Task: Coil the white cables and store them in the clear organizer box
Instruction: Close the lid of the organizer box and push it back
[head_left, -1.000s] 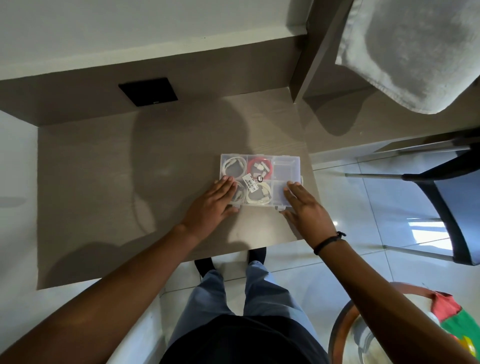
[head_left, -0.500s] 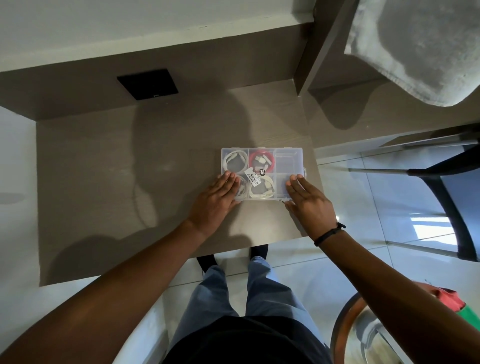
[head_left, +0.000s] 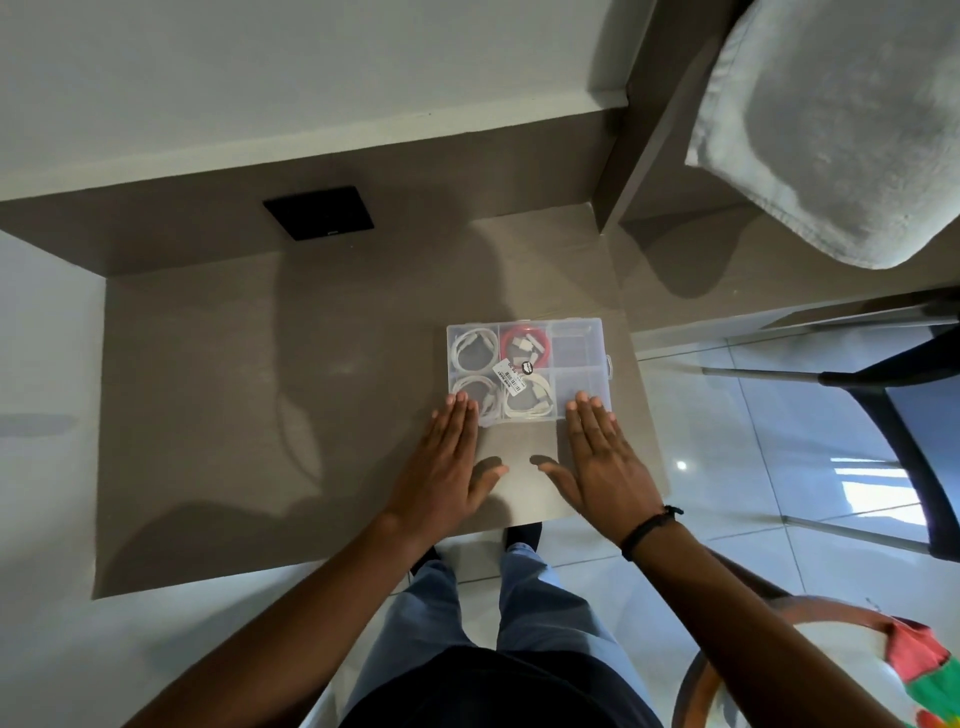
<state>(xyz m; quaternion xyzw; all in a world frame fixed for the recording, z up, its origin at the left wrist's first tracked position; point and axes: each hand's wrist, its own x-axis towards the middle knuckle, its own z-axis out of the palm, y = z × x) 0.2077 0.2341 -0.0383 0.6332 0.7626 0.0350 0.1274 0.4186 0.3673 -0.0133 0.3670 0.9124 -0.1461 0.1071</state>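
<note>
The clear organizer box (head_left: 579, 347) lies closed on the brown desk (head_left: 260, 415), near its right edge. Coiled white cables (head_left: 474, 349) fill three of its compartments, and a red coil (head_left: 525, 344) fills the top middle one. A barcode label sits on the lid. My left hand (head_left: 448, 467) lies flat and empty, its fingertips at the box's near left corner. My right hand (head_left: 602, 462) lies flat too, fingertips over the near right corner. Both hands have fingers extended and hold nothing.
A black square socket plate (head_left: 318, 212) is set in the desk's back panel. A grey cushioned chair (head_left: 831, 130) is at the upper right, a dark chair frame (head_left: 909, 415) at the right, and a round basket with colourful cloth (head_left: 924, 670) at the lower right.
Both hands have slid back toward me off the lid, so only the fingertips remain at the box's near edge. The box stays in place.
</note>
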